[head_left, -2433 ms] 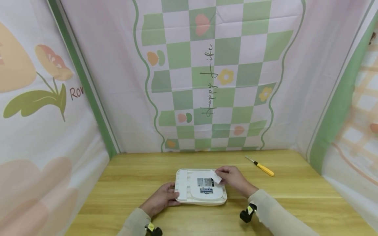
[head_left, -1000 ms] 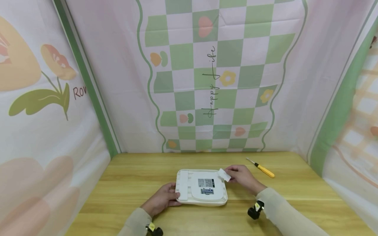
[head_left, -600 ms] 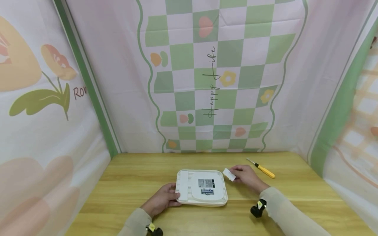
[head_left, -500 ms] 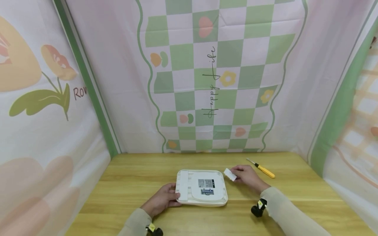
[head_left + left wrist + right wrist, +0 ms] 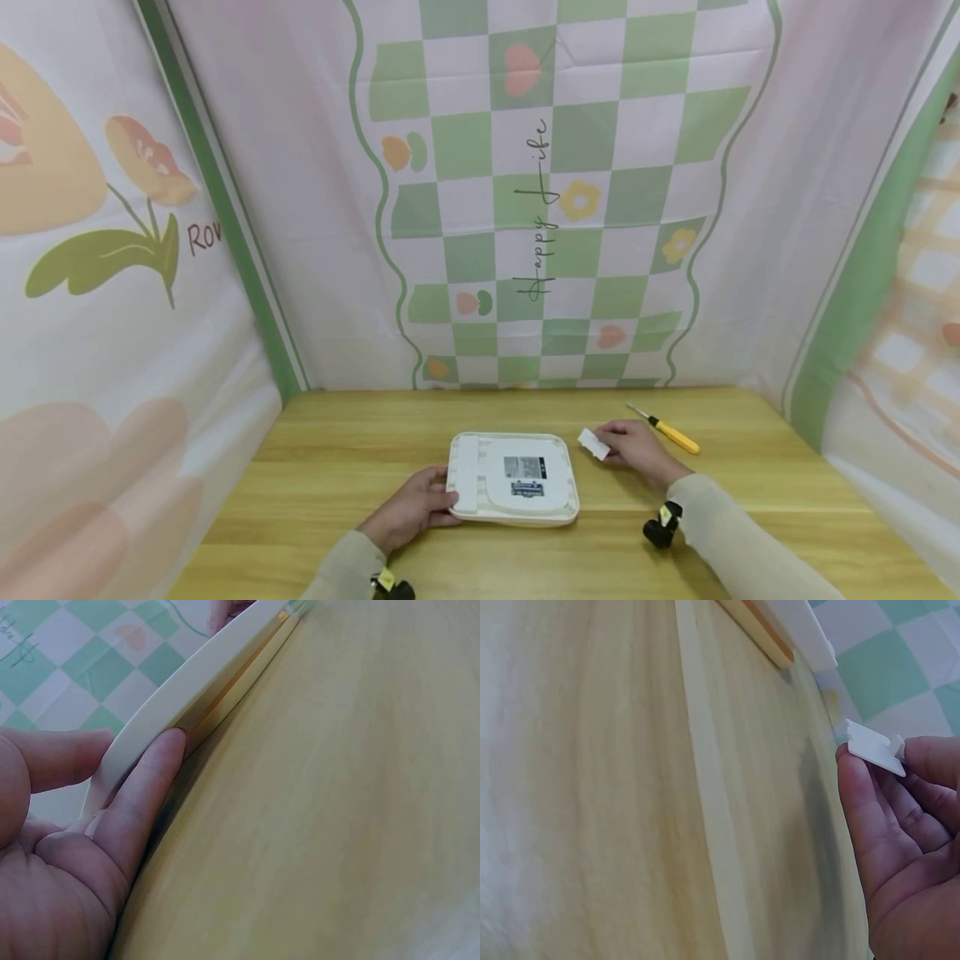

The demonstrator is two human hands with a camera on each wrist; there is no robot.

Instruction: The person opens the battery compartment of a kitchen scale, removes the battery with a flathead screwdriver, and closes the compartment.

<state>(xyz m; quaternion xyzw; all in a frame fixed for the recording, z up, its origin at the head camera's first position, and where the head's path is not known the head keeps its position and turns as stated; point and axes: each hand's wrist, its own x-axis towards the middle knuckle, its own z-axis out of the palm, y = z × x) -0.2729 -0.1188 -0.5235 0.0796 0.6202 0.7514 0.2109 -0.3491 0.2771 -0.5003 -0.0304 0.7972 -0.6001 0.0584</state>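
Note:
A flat white device point(image 5: 480, 475) with rounded corners sits on the table, its underside facing up. A grey label point(image 5: 525, 467) is stuck on its raised panel, and below that an uncovered compartment shows blue batteries point(image 5: 527, 489). My left hand point(image 5: 411, 507) grips the device's left edge, the thumb on top. In the left wrist view a finger point(image 5: 142, 795) lies under the rim. To the right of the device, my right hand point(image 5: 636, 450) pinches a small white battery cover point(image 5: 594, 444) in the air. Small tabs on this cover show in the right wrist view.
A screwdriver point(image 5: 667, 429) with a yellow handle lies on the wooden table point(image 5: 360, 425) beyond my right hand. Printed fabric point(image 5: 322, 292) hangs behind the table and along both sides.
My right hand has carried the battery cover from above the device's upper right corner out to the right, clear of it. My left hand has kept its hold on the device's edge.

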